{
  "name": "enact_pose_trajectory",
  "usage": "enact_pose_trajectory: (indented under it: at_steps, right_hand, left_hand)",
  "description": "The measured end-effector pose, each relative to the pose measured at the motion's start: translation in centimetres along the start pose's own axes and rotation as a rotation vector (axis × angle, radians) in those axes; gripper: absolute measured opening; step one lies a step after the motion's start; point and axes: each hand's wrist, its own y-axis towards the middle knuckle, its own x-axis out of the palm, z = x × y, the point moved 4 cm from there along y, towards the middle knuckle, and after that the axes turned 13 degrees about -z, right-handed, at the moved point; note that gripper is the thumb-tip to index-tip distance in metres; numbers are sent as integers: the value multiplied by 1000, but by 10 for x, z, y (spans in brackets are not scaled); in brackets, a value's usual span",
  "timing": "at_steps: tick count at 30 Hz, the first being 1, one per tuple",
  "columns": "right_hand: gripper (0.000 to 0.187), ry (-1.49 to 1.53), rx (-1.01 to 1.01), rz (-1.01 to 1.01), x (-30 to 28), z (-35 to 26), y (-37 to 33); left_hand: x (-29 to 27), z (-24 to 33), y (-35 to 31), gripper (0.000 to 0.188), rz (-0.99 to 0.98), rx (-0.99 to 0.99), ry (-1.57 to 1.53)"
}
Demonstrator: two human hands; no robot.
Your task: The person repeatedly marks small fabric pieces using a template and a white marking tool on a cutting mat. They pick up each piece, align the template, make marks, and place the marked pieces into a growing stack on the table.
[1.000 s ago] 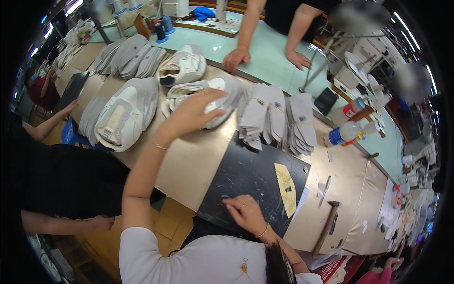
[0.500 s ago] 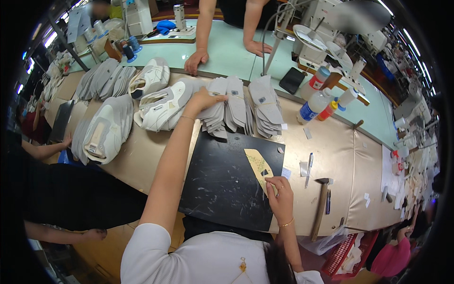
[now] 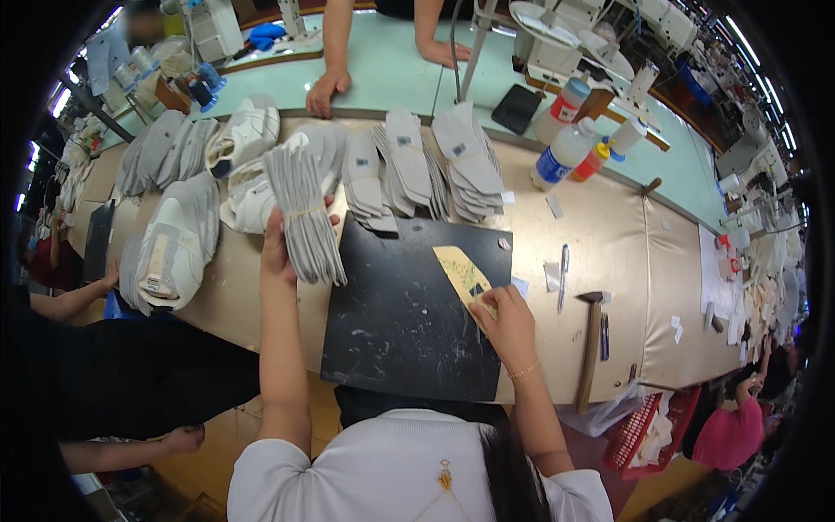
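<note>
Insole bundle (image 3: 304, 213) (banded, light, floppy) hung from closed left hand (image 3: 277, 252) – best gripped mid-stack; right hand (image 3: 507, 320) pinched tan insole (image 3: 463, 274) on black mat (image 3: 409, 322).

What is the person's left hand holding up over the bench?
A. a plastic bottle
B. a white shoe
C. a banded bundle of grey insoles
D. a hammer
C: the left hand grips a banded bundle of grey insoles; the hammer lies untouched on the bench.
</note>
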Motion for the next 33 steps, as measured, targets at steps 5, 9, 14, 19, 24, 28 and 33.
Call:
enact_pose_trajectory:
  at_steps: [5,9,14,19,24,28,33]
  right_hand:
    - [19,-22,135,-4,15,1,15]
    - [15,-116,212,-76,15,1,21]
    - [13,62,152,-80,3,3,18]
    - [9,685,169,-100,-16,-3,10]
    - [20,1194,59,-166,-19,-11,4]
    - [37,1478,-102,-237,-16,-36,-1]
    - [26,995,-416,103,3,-48,-10]
  left_hand:
    - [19,-46,-62,74,303,44,-291]
    - [26,-89,-86,69,256,38,-362]
    - [46,-115,-87,69,221,4,-448]
    - [71,-124,-71,72,98,-129,-384]
    - [80,-137,-71,78,63,-250,-368]
    - [91,-147,-74,79,218,-375,-261]
    - [94,-163,-79,81,270,-421,-339]
